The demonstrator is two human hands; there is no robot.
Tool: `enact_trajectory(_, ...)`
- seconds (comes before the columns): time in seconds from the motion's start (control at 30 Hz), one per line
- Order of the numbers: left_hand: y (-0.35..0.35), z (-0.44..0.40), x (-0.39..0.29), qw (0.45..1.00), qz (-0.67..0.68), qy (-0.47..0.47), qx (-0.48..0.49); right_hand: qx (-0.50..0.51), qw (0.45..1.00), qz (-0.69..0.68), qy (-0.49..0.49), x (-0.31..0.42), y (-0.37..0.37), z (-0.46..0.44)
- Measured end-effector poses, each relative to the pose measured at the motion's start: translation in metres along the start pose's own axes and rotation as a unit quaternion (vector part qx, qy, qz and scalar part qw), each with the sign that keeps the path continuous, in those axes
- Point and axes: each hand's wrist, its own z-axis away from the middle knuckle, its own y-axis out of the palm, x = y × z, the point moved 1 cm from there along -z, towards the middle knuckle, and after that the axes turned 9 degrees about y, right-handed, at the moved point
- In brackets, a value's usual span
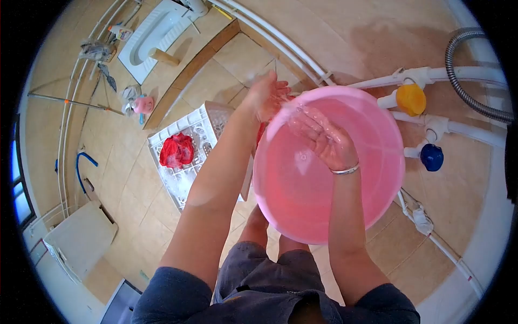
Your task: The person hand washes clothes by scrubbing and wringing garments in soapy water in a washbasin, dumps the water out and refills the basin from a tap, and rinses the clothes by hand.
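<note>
A large pink basin stands in front of me with water in its bottom. My right hand is over the basin, wet, palm turned up, fingers stretched out with nothing in them. At the basin's upper left rim is my left hand, its fingers apart and slightly smeared, with splashing water between the two hands. Left of my left arm, a crumpled wet red cloth lies on a white plastic crate-like stand. A bit of red shows behind my left wrist, mostly hidden.
Yellow and blue tap handles sit on white wall pipes at the basin's right. A metal hose hangs above them. A squat toilet is set in a raised step at the upper left, near a pink bottle.
</note>
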Motion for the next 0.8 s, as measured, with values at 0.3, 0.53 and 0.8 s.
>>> enact_trajectory(0.3,0.026,0.036,0.012,0.977,0.064,0.202,-0.014,-0.119,0.981,-0.072,-0.133,0.071,-0.103,0.031)
enact_trajectory(0.53,0.084,0.047,0.097,0.991,0.005,0.121,0.056,0.052,0.998,-0.018,-0.01,0.101,-0.061,0.042)
enact_trajectory(0.8,0.129,0.022,0.167,0.946,0.305,-0.109,0.011,-0.076,0.972,0.14,-0.17,0.06,-0.026,0.03)
